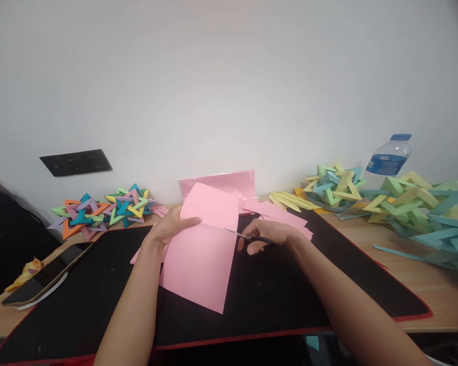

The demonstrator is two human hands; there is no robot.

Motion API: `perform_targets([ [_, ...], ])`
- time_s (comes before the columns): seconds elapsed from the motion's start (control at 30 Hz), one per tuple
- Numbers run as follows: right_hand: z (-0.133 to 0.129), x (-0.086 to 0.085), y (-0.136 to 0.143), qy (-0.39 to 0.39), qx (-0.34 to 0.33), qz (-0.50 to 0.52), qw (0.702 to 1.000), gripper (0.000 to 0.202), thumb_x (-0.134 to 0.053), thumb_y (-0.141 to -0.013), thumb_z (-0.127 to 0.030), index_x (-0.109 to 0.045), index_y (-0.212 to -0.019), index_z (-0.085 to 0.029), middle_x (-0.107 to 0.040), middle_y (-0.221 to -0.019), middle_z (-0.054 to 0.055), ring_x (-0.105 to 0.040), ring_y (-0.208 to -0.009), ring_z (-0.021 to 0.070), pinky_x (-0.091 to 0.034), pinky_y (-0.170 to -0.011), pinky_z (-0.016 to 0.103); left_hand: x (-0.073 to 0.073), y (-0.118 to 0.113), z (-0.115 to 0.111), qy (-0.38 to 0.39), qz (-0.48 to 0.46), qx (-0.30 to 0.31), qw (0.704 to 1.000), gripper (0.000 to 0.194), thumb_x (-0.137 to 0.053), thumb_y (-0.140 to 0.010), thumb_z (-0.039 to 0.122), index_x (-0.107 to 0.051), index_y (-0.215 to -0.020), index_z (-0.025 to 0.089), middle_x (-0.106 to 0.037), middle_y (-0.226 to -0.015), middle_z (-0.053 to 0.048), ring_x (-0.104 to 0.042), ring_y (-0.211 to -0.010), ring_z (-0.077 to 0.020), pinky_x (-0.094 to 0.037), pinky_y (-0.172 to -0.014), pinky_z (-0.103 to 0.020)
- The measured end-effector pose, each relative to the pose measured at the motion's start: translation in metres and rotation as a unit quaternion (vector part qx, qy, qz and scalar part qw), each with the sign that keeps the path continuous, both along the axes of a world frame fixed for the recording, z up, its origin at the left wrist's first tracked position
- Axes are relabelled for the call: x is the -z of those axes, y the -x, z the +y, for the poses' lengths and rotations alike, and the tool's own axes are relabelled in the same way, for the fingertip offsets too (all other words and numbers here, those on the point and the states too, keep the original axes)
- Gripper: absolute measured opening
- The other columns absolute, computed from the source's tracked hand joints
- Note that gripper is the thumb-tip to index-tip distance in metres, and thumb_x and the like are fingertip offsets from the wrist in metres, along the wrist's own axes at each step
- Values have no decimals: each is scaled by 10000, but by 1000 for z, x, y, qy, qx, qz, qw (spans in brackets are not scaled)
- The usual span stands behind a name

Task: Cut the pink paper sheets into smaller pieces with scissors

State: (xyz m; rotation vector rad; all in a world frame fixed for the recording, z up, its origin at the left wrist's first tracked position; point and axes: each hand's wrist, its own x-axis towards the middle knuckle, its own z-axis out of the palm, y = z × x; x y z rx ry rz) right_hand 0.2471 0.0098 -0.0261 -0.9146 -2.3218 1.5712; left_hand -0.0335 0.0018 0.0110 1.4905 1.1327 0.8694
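A large sheet of pink paper [198, 264] with a crease across its middle is held up over the black mat. My left hand [175, 223] grips its left edge near the crease, thumb on top. At the right edge, level with the crease, my right hand [265, 235] is closed round the black handles of a pair of scissors [257, 239]. The scissor blades point left and lie at the crease line. More pink paper pieces [280, 213] rest on the mat behind my right hand, and another pink piece shows partly under my left forearm.
A clear packet of pink paper [225, 183] leans at the wall. Colourful folded-paper stars [86, 216] sit at the left, with paler ones [412, 203] and a water bottle [389, 155] at the right. A phone [48, 274] lies by the left edge of the black mat [290, 300].
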Motion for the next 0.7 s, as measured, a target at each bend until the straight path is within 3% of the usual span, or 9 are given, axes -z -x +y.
perform_targets([
  [0.7, 0, 2, 3, 17, -9, 15, 1000, 416, -734, -626, -413, -690, -934, -136, -613, -652, -1, -502, -549, 84, -400, -538, 209, 1, -3, 0, -16, 18, 17, 1000, 344, -746, -661, 278, -620, -950, 140, -675, -913, -81, -632, -779, -210, -505, -608, -267],
])
